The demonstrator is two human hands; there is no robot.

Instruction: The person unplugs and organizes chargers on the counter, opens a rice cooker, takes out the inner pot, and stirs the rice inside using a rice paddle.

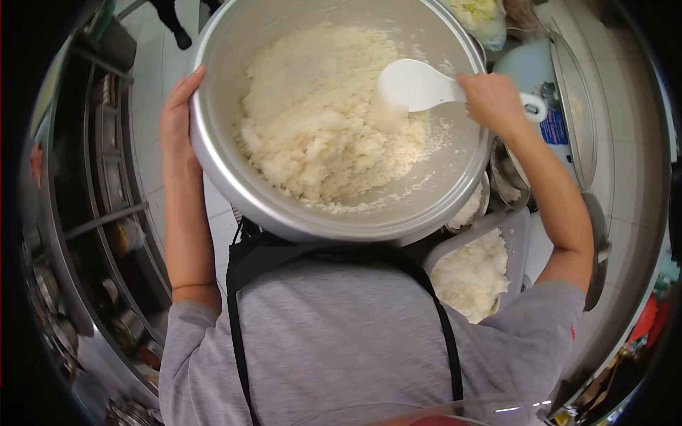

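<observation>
A large silver pot (341, 226) tilts in front of my chest, with cooked white rice (312, 121) heaped inside it. My left hand (180, 122) grips the pot's outer left side, fingers over the rim. In my right hand (493, 101) is a white rice paddle (414, 84), its handle crossing the pot's right rim. The blade is over the rice, and a blurred clump of rice (389, 117) shows at its lower edge.
To the lower right, a pale tub (517, 234) holds more rice, beside a smaller bowl of rice (469, 207). A light blue bucket (529, 67) stands at the right. Metal shelving (96, 206) runs along the left. A person's leg (172, 21) shows at the top left.
</observation>
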